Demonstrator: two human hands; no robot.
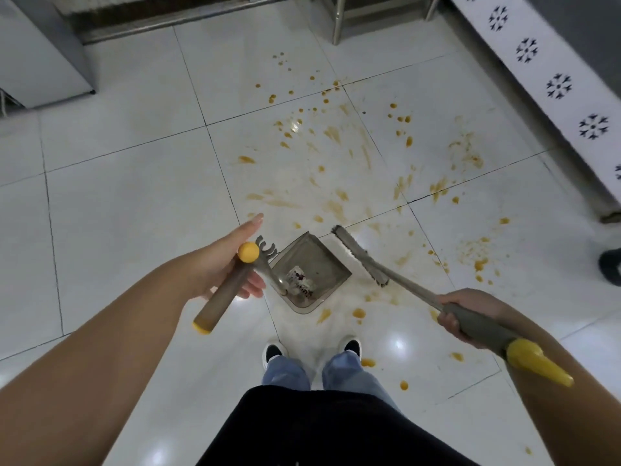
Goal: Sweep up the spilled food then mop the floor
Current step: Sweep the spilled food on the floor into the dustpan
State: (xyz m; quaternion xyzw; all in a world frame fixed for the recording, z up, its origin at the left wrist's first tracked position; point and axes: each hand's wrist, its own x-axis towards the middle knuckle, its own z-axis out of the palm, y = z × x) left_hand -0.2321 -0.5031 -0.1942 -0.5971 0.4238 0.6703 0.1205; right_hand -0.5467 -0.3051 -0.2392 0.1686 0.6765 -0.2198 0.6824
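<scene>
My right hand [465,316] grips the broom [361,255]; my left hand [232,260] loosely steadies the dustpan [311,264] handle, fingers open. I should draw short strokes toward the pan's lip.

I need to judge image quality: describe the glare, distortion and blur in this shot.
Head view: bright ceiling-light glare spots on the glossy floor by the shoes; wide-angle bending curves the tile lines; the forearms at the lower edge are soft, while the dustpan and broom stay fairly sharp.
</scene>
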